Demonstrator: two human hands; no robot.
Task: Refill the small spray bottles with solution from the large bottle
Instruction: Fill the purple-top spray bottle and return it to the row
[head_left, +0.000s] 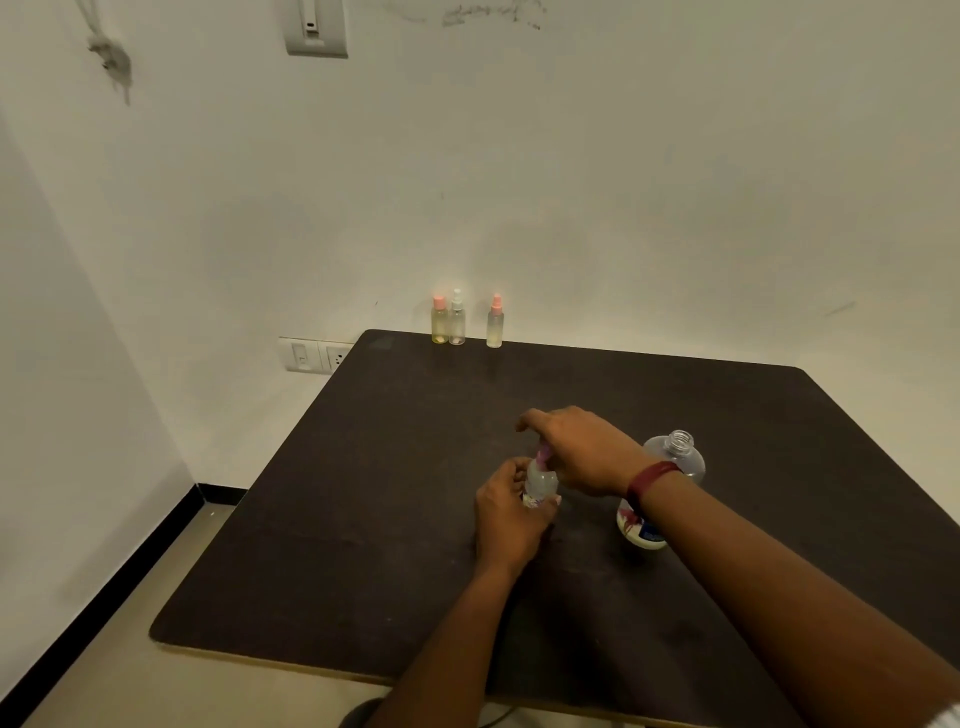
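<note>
A small spray bottle (540, 480) was gripped by the left hand (511, 514), its pink top (542, 458) pinched from above by the right hand (576, 452).

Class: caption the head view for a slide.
Left hand grips small spray bottle, right hand pinches its pink top; large bottle stands open.

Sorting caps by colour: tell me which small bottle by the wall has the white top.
The middle bottle, close beside the left bottle; that one and the right bottle have pink tops.

Matt dark table (363, 519), clear plastic bottle (675, 457)
</note>
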